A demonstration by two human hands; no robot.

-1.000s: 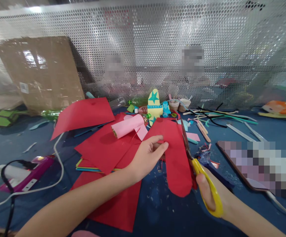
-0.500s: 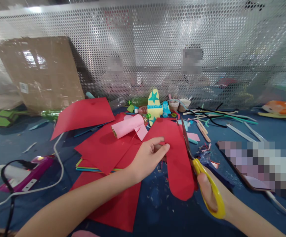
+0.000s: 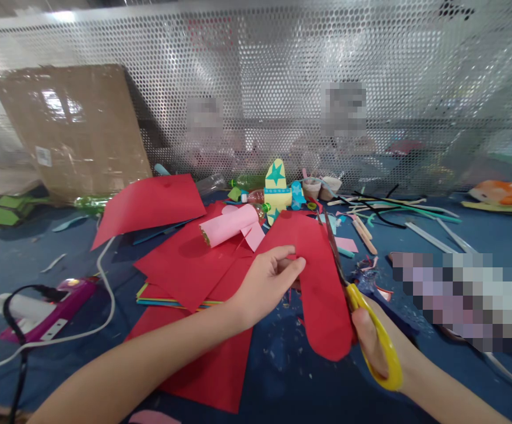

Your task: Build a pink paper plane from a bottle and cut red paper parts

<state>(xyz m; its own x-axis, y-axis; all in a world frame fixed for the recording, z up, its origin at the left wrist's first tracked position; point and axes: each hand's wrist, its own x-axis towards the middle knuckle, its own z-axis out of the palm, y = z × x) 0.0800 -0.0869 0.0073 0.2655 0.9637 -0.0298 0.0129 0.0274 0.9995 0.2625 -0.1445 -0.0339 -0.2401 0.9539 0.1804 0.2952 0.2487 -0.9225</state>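
Note:
Between the thumb and fingers of my left hand [image 3: 270, 284] is the left edge of a red paper sheet [image 3: 320, 294], whose lower end is cut round. My right hand [image 3: 370, 330] grips yellow-handled scissors [image 3: 386, 359], thumb through one loop. Their blades point away from me along the sheet's right edge and look slightly apart at the tips. Left of the held sheet lie more red paper sheets [image 3: 185, 268], with a pink paper-covered roll [image 3: 229, 226] on top. Part of my left hand's fingers is hidden behind the paper.
A yellow and blue paper craft [image 3: 277, 191] and plastic bottles stand at the back. To the right lie pipe cleaners [image 3: 397, 206], wooden sticks [image 3: 364, 234] and a blurred-out phone [image 3: 441, 300]. A purple power strip [image 3: 56, 312] with cables is at left; cardboard [image 3: 70, 129] leans against the perforated metal screen [image 3: 256, 76].
The lower rounded end of the red paper has shifted slightly to the right. Both hands keep nearly the same place and grip.

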